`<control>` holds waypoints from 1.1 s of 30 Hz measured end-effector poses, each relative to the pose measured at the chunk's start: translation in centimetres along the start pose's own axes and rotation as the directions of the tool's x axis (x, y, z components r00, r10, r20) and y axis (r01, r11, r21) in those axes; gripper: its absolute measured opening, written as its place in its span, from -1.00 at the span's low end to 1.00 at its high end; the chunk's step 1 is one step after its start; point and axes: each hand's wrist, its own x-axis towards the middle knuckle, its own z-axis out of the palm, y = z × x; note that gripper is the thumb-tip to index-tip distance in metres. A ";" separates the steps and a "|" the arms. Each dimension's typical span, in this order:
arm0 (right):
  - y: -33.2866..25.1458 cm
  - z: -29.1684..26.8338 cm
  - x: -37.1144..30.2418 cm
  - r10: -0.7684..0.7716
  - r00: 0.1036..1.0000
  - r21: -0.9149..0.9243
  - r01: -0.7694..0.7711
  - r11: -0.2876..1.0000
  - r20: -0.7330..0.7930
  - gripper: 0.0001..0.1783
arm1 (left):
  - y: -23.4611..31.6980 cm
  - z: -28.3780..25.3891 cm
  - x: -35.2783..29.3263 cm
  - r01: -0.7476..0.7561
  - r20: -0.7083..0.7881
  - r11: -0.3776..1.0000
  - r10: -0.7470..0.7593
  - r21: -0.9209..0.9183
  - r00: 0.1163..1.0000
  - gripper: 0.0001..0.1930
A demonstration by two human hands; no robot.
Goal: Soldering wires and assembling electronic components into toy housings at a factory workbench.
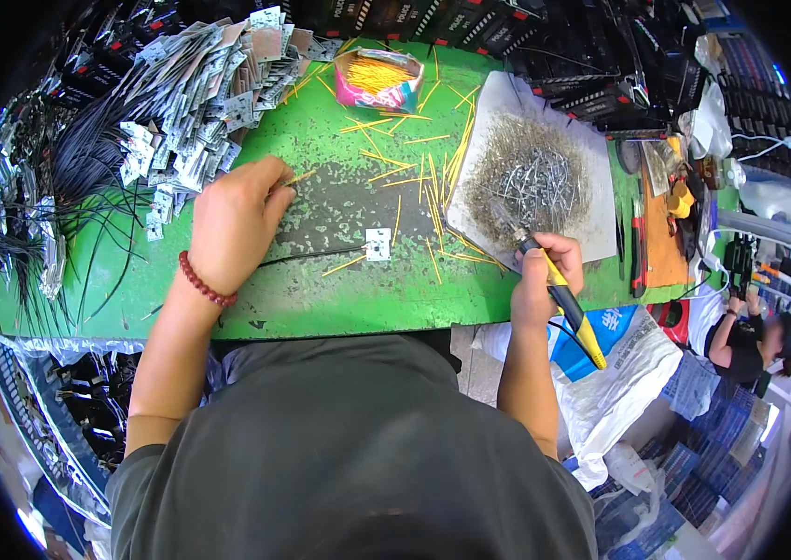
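My right hand (549, 271) grips a yellow-and-black soldering iron (571, 313). Its tip points up and left, over the near left edge of a heap of thin silvery metal bits (540, 182) on a pale board (593, 224). My left hand (241, 210) is closed, with a short yellow wire (303, 175) poking out at its thumb and forefinger; the fingers' inner side is hidden. Between the hands, a small white square circuit board (378, 245) lies on the green worktable (321, 313). A black wire (311, 256) runs left from this board, passing near my left wrist.
At the far left rises a big pile of circuit boards (199, 93) with black wires (97, 154). Yellow wires (433, 191) lie scattered mid-table; more fill a pink carton (378, 82). A red-handled tool (638, 252) lies at right. Another person (750, 341) sits far right.
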 end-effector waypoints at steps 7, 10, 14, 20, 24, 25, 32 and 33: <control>0.0 0.4 0.0 -0.021 0.999 -0.099 0.025 0.995 0.045 -0.83 | -0.2 -0.8 -0.9 -0.074 -0.066 0.997 0.074 -0.004 0.995 -0.90; -0.2 0.7 -0.2 -0.035 0.999 -0.059 0.035 0.998 0.009 -0.83 | -0.3 -0.8 -0.8 -0.056 -0.074 0.998 0.053 -0.035 0.996 -0.90; -0.2 0.8 -0.1 -0.019 0.999 -0.118 0.022 0.993 0.029 -0.82 | -0.7 -0.6 -0.9 -0.050 -0.091 0.997 0.045 -0.061 0.995 -0.91; -1.1 0.9 -1.1 -0.108 0.994 -0.006 0.108 0.994 0.001 -0.74 | -0.6 -0.5 -1.2 -0.035 -0.099 0.998 0.040 0.049 0.994 -0.93; -1.4 2.0 -2.8 -0.086 0.986 0.126 0.068 0.990 0.145 -0.67 | -0.7 -0.6 -1.4 -0.016 -0.095 0.991 0.029 0.135 0.995 -0.94; -1.3 2.1 -3.1 -0.079 0.981 0.148 0.053 0.988 0.176 -0.67 | -0.7 -0.5 -1.4 -0.009 -0.091 0.989 0.023 0.146 0.996 -0.94; -1.5 3.0 -4.9 0.041 0.962 0.292 -0.123 0.949 0.271 -0.68 | 3.0 0.8 -4.0 -0.235 -0.125 0.968 0.224 -0.085 0.967 -0.87; -1.7 3.1 -5.3 0.051 0.958 0.285 -0.135 0.949 0.283 -0.69 | 3.3 1.2 -4.4 -0.240 -0.116 0.969 0.233 -0.049 0.965 -0.86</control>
